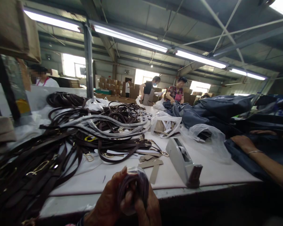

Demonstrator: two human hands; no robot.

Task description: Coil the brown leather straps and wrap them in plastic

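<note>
At the bottom middle, my left hand (103, 201) and my right hand (145, 210) close around a coiled dark strap in clear plastic (133, 188), held just off the near edge of the white-covered table (209, 172). Much of the coil is hidden by my fingers. A large tangled pile of dark brown leather straps (96, 135) with gold-coloured metal clasps spreads to the left of my hands. Some straps are sleeved in clear plastic. Cardboard strips (151, 164) lie just beyond my hands, and a grey tape dispenser (182, 160) stands to their right.
Plastic bags of straps (165, 124) and dark navy bags (209, 110) lie farther along the table. A co-worker's forearm (257, 153) with a thin bracelet rests at right. Several people stand at the far end, near stacked cardboard boxes (110, 86).
</note>
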